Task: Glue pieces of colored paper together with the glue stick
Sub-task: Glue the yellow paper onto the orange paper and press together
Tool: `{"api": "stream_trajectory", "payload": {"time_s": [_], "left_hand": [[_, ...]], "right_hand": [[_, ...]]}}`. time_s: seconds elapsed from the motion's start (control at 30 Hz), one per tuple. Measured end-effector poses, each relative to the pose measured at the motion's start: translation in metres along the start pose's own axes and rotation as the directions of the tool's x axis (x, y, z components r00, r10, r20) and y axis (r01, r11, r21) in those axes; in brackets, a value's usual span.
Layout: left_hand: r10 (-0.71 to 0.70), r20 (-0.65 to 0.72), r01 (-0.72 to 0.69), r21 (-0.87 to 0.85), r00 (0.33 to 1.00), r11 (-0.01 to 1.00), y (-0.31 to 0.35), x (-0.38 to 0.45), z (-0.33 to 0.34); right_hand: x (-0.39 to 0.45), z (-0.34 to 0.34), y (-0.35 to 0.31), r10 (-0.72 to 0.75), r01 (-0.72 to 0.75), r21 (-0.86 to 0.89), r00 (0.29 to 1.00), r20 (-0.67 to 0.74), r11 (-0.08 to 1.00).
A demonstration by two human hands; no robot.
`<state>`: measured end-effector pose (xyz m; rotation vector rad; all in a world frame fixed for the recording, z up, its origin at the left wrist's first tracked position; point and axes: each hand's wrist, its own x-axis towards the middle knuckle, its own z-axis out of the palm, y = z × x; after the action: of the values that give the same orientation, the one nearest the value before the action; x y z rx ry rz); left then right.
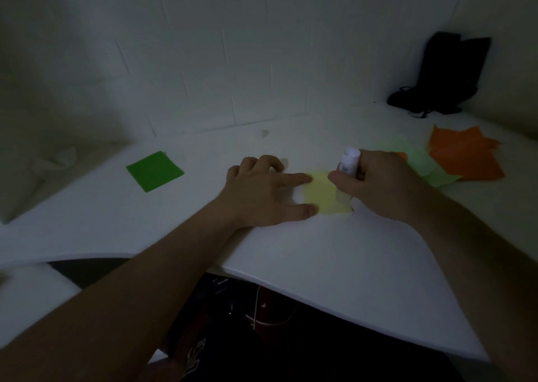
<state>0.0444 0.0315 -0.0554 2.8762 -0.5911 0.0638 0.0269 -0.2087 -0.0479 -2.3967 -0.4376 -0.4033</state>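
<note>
A pale yellow paper square [321,194] lies on the white table [334,265] between my hands. My left hand [263,191] rests on the table with its index finger and thumb pressing the paper's left edge. My right hand [375,182] grips a white glue stick [348,160], held upright with its lower end down on the yellow paper's right side. A bright green paper square [155,171] lies apart at the left. Light green sheets [428,165] and orange sheets [463,154] are heaped at the right behind my right hand.
A black bag [445,76] stands in the far right corner against the wall. A crumpled white cloth or tissue [62,157] lies at the far left. The table's front edge curves just above my lap.
</note>
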Motion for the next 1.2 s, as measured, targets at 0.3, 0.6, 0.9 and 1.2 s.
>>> {"api": "stream_trajectory", "payload": {"time_s": [0.3, 0.6, 0.9, 1.2], "left_hand": [[0.017, 0.0, -0.017, 0.023, 1.0, 1.0, -0.001, 0.0, 0.0], [0.033, -0.011, -0.032, 0.06, 0.999, 0.998, -0.003, 0.001, 0.003], [0.08, -0.155, -0.09, -0.06, 0.985, 0.994, -0.008, -0.002, 0.007], [0.05, -0.063, -0.055, -0.079, 0.997, 0.995, -0.006, 0.0, 0.003]], "right_hand": [[-0.003, -0.005, 0.0, -0.081, 0.067, -0.153, 0.993, -0.086, 0.986], [0.007, 0.009, -0.018, 0.05, -0.017, 0.163, 0.978, -0.203, 0.986], [0.002, 0.02, -0.02, 0.034, -0.037, 0.084, 0.999, 0.035, 0.996], [0.002, 0.024, -0.031, -0.03, 0.028, 0.066, 0.999, 0.023, 0.997]]}}
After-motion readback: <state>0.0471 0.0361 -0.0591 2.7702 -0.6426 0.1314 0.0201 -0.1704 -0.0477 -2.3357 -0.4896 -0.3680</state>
